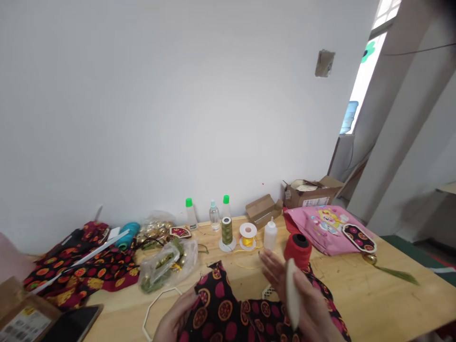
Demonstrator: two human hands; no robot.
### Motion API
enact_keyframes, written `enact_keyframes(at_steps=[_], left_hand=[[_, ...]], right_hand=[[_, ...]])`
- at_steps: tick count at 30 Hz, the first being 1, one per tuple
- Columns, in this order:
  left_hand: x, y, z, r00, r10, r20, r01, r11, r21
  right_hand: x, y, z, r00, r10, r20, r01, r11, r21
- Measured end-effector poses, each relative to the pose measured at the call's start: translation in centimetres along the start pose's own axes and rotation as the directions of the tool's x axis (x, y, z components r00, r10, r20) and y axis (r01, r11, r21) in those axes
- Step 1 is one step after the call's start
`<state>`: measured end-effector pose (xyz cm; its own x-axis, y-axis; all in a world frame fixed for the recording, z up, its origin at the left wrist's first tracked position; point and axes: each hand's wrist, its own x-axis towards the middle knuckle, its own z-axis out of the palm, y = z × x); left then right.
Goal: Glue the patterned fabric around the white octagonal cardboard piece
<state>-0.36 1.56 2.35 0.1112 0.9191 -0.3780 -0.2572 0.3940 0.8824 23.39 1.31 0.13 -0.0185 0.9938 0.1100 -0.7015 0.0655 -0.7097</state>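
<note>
My right hand (302, 294) grips a flat, cream-white curved piece (292, 294), held upright with fingers on both sides. My left hand (174, 319) is at the bottom edge of the view, gripping the edge of a black cloth with red and orange circles (224, 308). The cloth lies across the wooden table (356, 294) between my hands. A red thread spool (298, 250) stands just beyond my right hand. A white octagonal frame (158, 308) lies beside my left hand.
Near the wall stand a green thread spool (227, 231), a yellow cord spool (248, 236) and a white squeeze bottle (270, 234). Left are a plastic bag of gold pieces (167, 266) and patterned cloth (81, 266). A pink bag (326, 228) lies right, by a cardboard box (313, 192).
</note>
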Motion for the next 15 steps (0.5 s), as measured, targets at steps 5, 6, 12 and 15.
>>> enact_keyframes(at_steps=[5, 6, 12, 15], left_hand=[[-1.6, 4.0, 3.3, 0.970, 0.048, 0.240, -0.063, 0.996, 0.057], [-1.9, 5.1, 3.4, 0.967, 0.060, 0.249, -0.086, 0.992, 0.094], [-1.7, 10.2, 0.9, 0.847, 0.197, 0.495, -0.473, 0.706, 0.528], [-1.0, 10.7, -1.0, 0.875, 0.220, 0.432, -0.469, 0.607, 0.642]], right_hand=[[0.8, -1.6, 4.1, 0.903, 0.206, 0.377, -0.073, 0.938, -0.339], [1.3, -2.4, 4.8, 0.869, 0.269, 0.415, -0.090, 0.912, -0.401], [3.2, -10.0, 8.7, 0.939, -0.114, 0.324, 0.276, 0.812, -0.515], [3.3, -12.4, 9.5, 0.949, -0.236, 0.208, 0.311, 0.806, -0.503]])
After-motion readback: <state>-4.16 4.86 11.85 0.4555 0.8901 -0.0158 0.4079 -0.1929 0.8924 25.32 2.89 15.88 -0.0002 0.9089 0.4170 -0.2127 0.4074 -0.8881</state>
